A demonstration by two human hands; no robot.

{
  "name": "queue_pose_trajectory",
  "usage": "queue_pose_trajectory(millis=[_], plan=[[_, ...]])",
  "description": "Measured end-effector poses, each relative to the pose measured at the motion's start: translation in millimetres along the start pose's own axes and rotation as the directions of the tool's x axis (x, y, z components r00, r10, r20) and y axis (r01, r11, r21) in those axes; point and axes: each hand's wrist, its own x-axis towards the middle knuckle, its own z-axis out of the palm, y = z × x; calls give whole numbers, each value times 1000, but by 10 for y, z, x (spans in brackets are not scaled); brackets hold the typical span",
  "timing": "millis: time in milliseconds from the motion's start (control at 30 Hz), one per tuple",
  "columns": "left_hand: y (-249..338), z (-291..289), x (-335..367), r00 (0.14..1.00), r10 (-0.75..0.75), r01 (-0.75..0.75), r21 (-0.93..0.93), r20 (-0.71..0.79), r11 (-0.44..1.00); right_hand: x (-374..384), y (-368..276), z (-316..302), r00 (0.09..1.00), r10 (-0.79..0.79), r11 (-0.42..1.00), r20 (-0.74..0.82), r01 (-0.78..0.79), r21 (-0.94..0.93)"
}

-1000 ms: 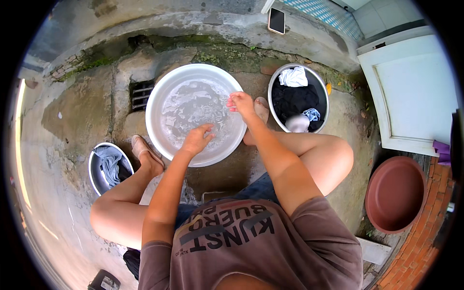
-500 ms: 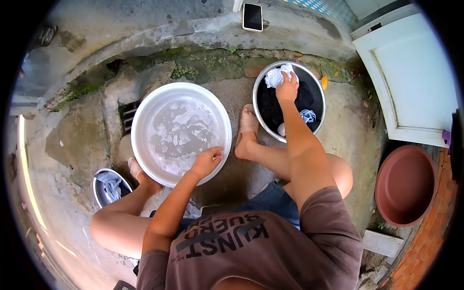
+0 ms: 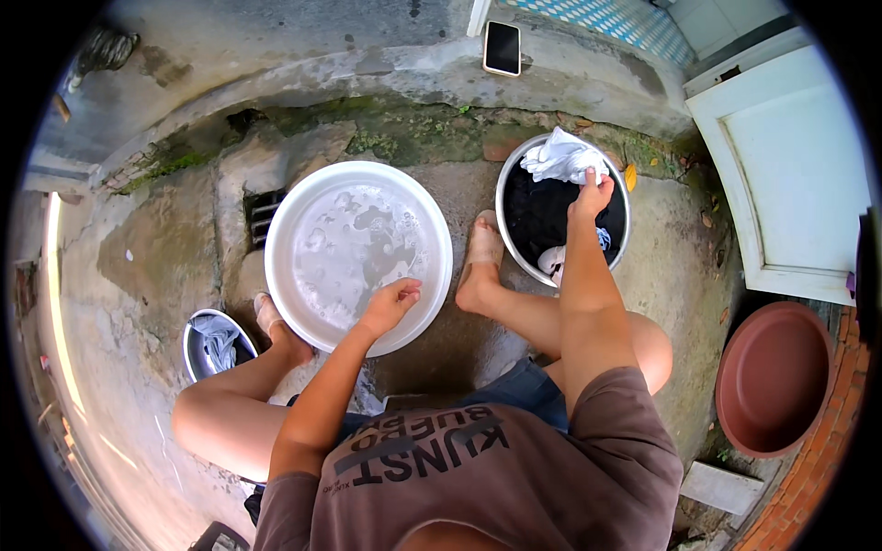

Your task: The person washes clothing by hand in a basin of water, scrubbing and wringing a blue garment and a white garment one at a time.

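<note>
You have bright, soft daylight over the whole scene, and shadows are weak. On your left, a pale strip [image 3: 57, 294] on the ground is blown out; on your right, the white door [image 3: 790, 170] is bright with little texture. The white cloth [image 3: 560, 161] shows its folds, but the dark laundry [image 3: 542, 211] sinks toward black. Your lens bows the far ledge [image 3: 395, 78] and blackens the corners.

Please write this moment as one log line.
right hand: grips white cloth at metal basin | left hand: over white tub, no item visible
</note>
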Motion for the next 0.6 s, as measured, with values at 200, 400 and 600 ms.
queue_pose_trajectory(millis=[200, 400, 600], plan=[[228, -269, 82, 999, 9, -19, -329, -31, 944, -229, -1342, 673, 997, -21, 828, 74, -24, 560], [873, -565, 95, 950, 170, -261, -367, -260, 893, -1310, -2782, 1176, 866, -52, 559, 497, -387, 733], [1257, -937, -122, 930, 90, -352, -799, -356, 488, -2282, -2867, 1376, 571, -128, 724, 811, -505, 470]])
